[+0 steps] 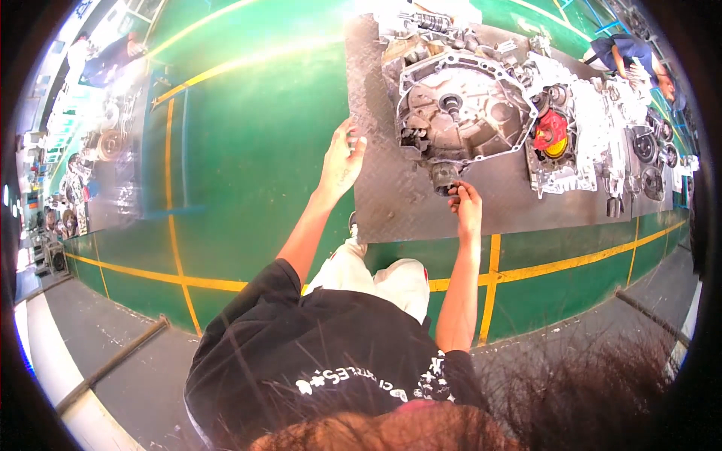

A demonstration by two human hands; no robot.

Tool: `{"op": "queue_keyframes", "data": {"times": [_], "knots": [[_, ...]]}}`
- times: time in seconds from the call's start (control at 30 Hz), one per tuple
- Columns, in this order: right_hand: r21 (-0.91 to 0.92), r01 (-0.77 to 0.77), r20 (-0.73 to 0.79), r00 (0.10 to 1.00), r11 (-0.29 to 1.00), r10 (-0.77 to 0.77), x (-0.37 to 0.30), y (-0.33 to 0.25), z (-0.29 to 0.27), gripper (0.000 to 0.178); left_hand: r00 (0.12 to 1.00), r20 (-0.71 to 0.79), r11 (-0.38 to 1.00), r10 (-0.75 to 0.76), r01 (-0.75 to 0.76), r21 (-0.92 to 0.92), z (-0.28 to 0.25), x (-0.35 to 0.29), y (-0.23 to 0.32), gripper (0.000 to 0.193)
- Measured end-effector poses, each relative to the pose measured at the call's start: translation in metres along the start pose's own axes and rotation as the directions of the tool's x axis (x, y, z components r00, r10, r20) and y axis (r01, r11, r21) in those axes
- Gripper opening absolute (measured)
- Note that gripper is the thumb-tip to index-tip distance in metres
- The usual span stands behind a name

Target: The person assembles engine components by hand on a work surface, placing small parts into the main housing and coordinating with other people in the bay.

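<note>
Table bears the metal casing, probably heavy, rigid and greasy, best held by its rim. Bright machine parts crowd its right side. The left hand has its fingers apart; the right hand bends at the small cylinder, whether gripping, I cannot tell.

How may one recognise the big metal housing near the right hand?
Find the dark work surface at upper right. On it, just beyond the right hand, is the metal housing. Its wide, bowl-like open face sets it apart from the neighbouring assembly, which bears a red and yellow part.
</note>
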State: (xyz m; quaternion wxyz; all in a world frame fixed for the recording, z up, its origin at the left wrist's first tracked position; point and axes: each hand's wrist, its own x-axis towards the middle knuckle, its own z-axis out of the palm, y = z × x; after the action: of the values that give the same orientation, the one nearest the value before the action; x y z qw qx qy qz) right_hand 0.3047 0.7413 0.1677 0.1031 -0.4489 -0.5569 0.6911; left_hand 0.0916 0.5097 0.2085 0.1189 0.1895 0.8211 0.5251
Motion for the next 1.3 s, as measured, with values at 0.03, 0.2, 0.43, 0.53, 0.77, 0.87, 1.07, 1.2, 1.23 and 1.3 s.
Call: {"op": "queue_keyframes", "data": {"times": [0.03,0.2,0.43,0.53,0.77,0.87,1.07,1.2,1.23,1.3], "knots": [[0.073,-0.037,-0.018,0.999,0.997,0.038,0.004,-0.001,-0.001,0.025,1.0,-0.029,1.0,0.01,-0.01,0.015,0.006,0.009,-0.003,0.053],[0.094,-0.003,-0.074,0.997,0.996,0.01,0.019,-0.002,-0.004,0.025,0.999,0.01,0.989,-0.031,0.032,-0.147,0.021,0.033,0.034,0.042],[0.308,-0.005,0.051,0.999,0.951,-0.012,0.024,-0.017,-0.024,0.026,0.981,0.191,0.988,0.027,0.002,-0.152,0.09,-0.028,0.042,0.03],[0.519,-0.12,0.165,0.986,0.846,0.039,0.026,-0.024,-0.034,0.029,0.984,0.168,0.983,-0.062,0.09,-0.163,0.112,-0.035,0.049,0.032],[0.915,-0.248,0.245,0.968,0.318,0.051,0.02,-0.048,-0.05,0.037,0.842,0.506,0.767,-0.189,0.448,-0.458,0.15,-0.066,0.057,0.041],[0.945,-0.255,0.261,0.965,0.204,-0.001,0.022,-0.059,-0.057,0.036,0.872,0.464,0.787,-0.156,0.393,-0.475,0.173,-0.073,0.074,0.04],[0.903,-0.201,0.236,0.971,0.379,-0.048,0.02,-0.067,-0.055,0.037,0.917,0.383,0.845,-0.11,0.289,-0.45,0.174,-0.059,0.106,0.033],[0.827,-0.106,0.28,0.929,0.552,-0.241,0.012,-0.051,-0.054,0.045,0.953,0.303,0.913,0.015,0.11,-0.394,0.168,-0.062,0.124,0.024],[0.806,-0.105,0.308,0.915,0.583,-0.262,0.008,-0.046,-0.055,0.048,0.961,0.251,0.946,0.118,-0.032,-0.322,0.169,-0.063,0.113,0.021],[0.703,-0.128,0.355,0.915,0.699,-0.19,0.0,-0.045,-0.065,0.049,0.949,0.314,0.945,0.028,0.077,-0.318,0.171,-0.064,0.102,0.016]]}}
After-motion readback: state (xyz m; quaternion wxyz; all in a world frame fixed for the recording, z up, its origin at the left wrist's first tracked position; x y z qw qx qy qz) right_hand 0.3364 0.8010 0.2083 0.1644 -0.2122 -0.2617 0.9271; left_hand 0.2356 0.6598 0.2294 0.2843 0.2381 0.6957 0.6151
